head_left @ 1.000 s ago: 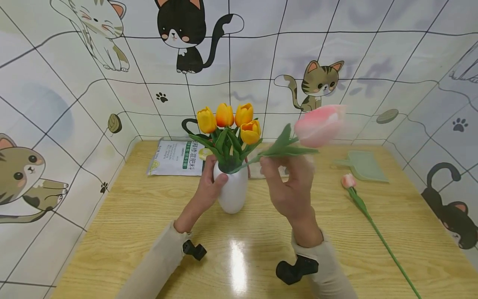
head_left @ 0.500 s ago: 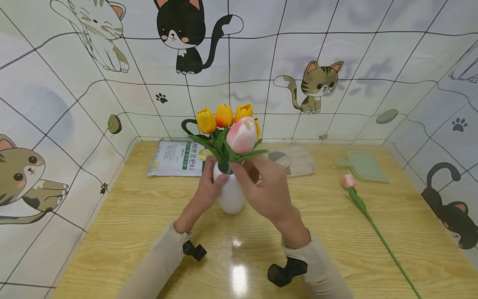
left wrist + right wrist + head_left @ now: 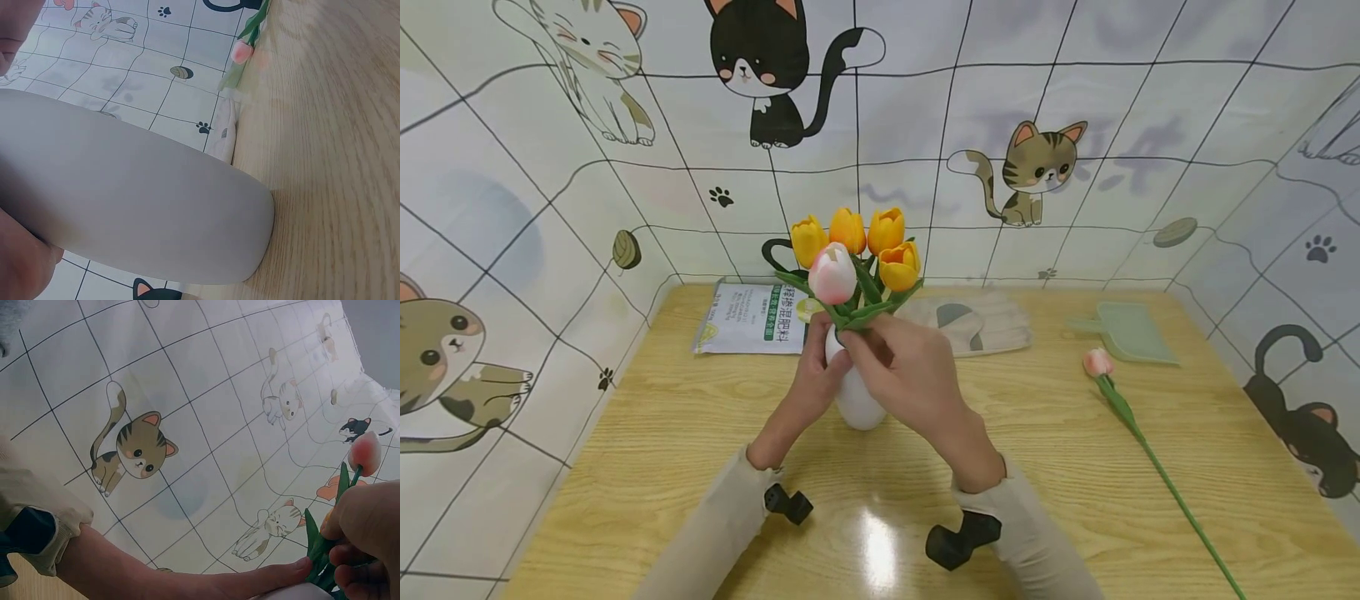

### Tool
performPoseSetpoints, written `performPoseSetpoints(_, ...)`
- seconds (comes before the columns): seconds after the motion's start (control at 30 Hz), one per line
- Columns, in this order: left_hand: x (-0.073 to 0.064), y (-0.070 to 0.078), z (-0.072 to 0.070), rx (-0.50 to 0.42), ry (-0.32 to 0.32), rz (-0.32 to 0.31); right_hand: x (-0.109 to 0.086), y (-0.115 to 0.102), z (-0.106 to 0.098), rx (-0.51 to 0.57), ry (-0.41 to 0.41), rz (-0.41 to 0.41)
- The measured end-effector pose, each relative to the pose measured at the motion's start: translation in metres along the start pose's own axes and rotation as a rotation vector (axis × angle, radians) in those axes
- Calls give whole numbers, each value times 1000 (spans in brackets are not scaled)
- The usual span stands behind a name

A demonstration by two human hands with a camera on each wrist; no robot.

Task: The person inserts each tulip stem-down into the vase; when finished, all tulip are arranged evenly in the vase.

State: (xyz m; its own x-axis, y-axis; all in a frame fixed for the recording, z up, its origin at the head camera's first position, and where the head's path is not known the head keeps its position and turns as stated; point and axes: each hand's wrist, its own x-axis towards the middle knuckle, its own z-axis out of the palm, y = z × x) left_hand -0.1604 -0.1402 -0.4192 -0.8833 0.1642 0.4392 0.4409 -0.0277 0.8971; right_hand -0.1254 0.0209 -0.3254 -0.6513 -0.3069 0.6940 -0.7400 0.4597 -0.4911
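Note:
A white vase [image 3: 861, 400] stands on the wooden table, with my left hand [image 3: 816, 367] gripping its upper left side. Several yellow-orange tulips [image 3: 887, 232] rise out of it. Over its mouth, my right hand [image 3: 913, 371] pinches the stem of a pink-and-white tulip [image 3: 832, 273], whose bloom sits in front of the yellow ones. The right wrist view shows that pink bloom [image 3: 365, 454] above the curled fingers and green leaves. In the left wrist view the vase body [image 3: 137, 194] reaches down to the tabletop; the lower stems are hidden inside it.
Another pink tulip [image 3: 1097, 363] lies on the table at the right, its long stem toward the front edge. Behind the vase are a printed packet [image 3: 748, 318] and a pale glove [image 3: 1000, 323]. A light green small shovel [image 3: 1135, 333] lies back right, near the cat-print wall.
My right hand has carried the pink tulip leftward from beside the vase to over its mouth, among the yellow tulips. The left hand has kept its grip on the vase.

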Motion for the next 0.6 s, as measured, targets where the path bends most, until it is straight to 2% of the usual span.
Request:
performPoseSetpoints(0.2, 0, -3, -1, -8, -13, -6, 1, 4, 3, -64, -49, 9)
performPoseSetpoints(0.4, 0, -5, -2, -16, -29, 2, 0, 8, 5, -122, -67, 2)
performPoseSetpoints(0.6, 0, -3, -2, -19, -24, -2, 0, 7, 5, -158, -86, 30)
